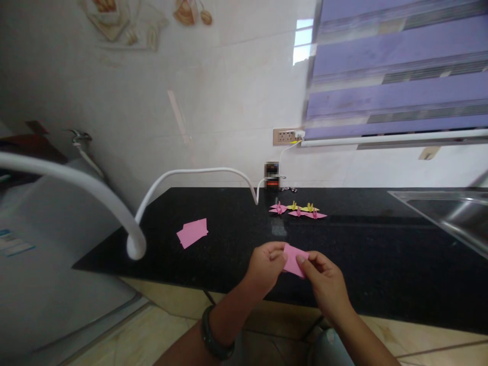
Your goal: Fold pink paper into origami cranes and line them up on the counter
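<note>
Between my two hands is a small square of pink paper (294, 260), held above the front part of the black counter. My left hand (267, 264) pinches its left edge between thumb and fingers. On the right edge, the thumb of my right hand (324, 274) presses on the paper's face, with the fingers behind it. Several folded paper cranes, pink (298, 213) and yellow (310, 208), stand in a group farther back. Off to the left lie overlapping pink paper sheets (193, 233).
A white flexible cable or arm (206, 170) loops over the counter (236, 213) from the left. By the wall stands a small dark object (272, 175), blurred out, below a wall socket (285, 136). A metal sink (457, 213) is at the right, a pale appliance (57, 223) at the left.
</note>
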The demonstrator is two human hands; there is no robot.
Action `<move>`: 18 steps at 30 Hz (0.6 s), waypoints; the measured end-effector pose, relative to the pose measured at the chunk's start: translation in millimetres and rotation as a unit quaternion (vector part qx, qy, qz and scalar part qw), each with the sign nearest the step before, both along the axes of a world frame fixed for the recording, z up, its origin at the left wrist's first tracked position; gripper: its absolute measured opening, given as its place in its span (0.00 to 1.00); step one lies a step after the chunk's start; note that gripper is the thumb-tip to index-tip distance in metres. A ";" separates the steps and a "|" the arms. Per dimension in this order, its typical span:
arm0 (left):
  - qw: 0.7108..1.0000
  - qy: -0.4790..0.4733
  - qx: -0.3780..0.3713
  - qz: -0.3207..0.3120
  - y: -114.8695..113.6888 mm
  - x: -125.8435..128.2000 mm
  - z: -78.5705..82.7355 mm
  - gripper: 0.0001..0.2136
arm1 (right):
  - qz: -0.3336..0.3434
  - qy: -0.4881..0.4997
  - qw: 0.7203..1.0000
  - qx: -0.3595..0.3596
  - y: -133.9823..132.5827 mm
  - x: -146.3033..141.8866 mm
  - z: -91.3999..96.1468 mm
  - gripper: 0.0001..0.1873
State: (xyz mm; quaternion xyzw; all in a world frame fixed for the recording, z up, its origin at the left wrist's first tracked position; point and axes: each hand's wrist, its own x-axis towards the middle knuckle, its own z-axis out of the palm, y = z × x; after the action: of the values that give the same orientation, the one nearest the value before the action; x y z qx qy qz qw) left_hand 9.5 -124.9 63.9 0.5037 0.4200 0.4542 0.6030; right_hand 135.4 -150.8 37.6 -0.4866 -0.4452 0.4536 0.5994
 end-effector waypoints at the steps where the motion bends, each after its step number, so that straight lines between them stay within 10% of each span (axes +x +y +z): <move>1: 1.000 -0.012 -0.010 -0.012 2.1 -0.5 1.4 0.16 | -0.009 0.011 1.000 0.004 4.1 -1.3 -0.3 0.08; 18: 1.000 -0.007 0.007 0.001 79.4 -2.4 -9.7 0.19 | 0.022 0.019 0.999 0.013 85.8 2.2 -3.7 0.15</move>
State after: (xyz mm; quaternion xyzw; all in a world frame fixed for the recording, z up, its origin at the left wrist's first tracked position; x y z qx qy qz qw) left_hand 7.2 -45.5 54.1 0.5040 0.4135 0.4611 0.6020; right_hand 137.6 -65.0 34.0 -0.4601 -0.4502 0.4696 0.6042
